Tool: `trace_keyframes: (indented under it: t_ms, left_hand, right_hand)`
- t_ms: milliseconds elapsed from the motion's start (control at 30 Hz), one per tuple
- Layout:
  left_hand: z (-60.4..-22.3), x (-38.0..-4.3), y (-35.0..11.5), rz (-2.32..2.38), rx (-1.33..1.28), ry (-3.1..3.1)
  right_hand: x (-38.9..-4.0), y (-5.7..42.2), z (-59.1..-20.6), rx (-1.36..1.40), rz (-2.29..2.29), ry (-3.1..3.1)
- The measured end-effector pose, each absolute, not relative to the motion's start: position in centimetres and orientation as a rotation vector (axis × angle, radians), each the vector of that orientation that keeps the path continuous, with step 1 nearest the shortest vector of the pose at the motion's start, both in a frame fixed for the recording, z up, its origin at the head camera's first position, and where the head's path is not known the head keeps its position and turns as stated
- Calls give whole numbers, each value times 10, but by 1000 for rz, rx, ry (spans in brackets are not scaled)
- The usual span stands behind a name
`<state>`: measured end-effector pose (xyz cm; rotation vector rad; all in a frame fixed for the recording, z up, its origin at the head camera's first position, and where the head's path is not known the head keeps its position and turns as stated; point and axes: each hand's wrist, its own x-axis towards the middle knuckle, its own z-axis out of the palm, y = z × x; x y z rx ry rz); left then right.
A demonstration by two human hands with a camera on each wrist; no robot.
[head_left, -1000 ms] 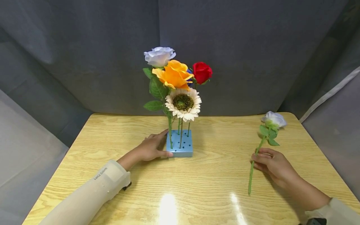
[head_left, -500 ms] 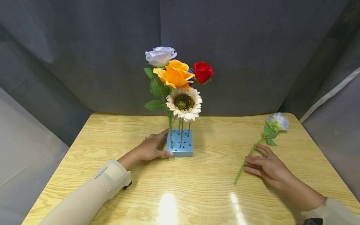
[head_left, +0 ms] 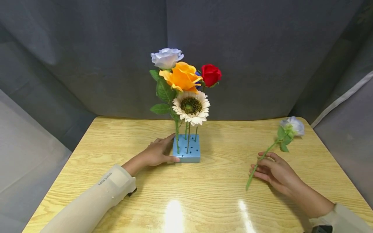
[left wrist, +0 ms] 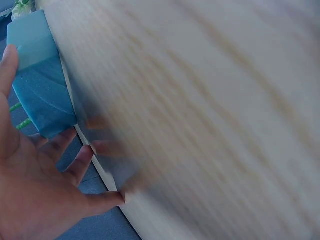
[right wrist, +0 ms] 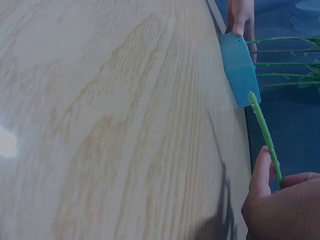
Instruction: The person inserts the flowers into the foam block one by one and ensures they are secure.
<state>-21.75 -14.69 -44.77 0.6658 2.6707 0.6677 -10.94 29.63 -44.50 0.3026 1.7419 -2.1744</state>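
In the head view my left hand (head_left: 157, 153) holds the left side of a light-blue block (head_left: 189, 157) with holes in its top, thumb at the front corner and fingers toward the back. Upright in the block stand artificial flowers: a pale lavender rose (head_left: 167, 59), an orange rose (head_left: 182, 77), a red rose (head_left: 211, 75), a cream sunflower (head_left: 190, 106) and a mostly hidden blue bloom (head_left: 198, 81). At the right, my right hand (head_left: 276, 174) pinches the green stem of another pale lavender rose (head_left: 292, 126). Its bloom points up and right, and the cut stem end (right wrist: 254, 100) points toward the block.
Everything is over a light wooden table (head_left: 221, 194) with glossy reflections near its front. Grey cloth (head_left: 247, 48) hangs behind the table's back edge and along both sides.
The right hand has shifted a little left and re-angled the rose: its stem end swung left and up, its bloom moved right. The left hand and block stay in place.
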Motion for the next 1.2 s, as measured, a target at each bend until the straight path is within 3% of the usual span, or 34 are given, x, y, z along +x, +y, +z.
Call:
trace_keyframes:
  t_ms: [1200]
  left_hand:
    - [-448,-217,-145,666,649,2672]
  right_hand:
    - [-117,235,-425,-90,-2129,2004]
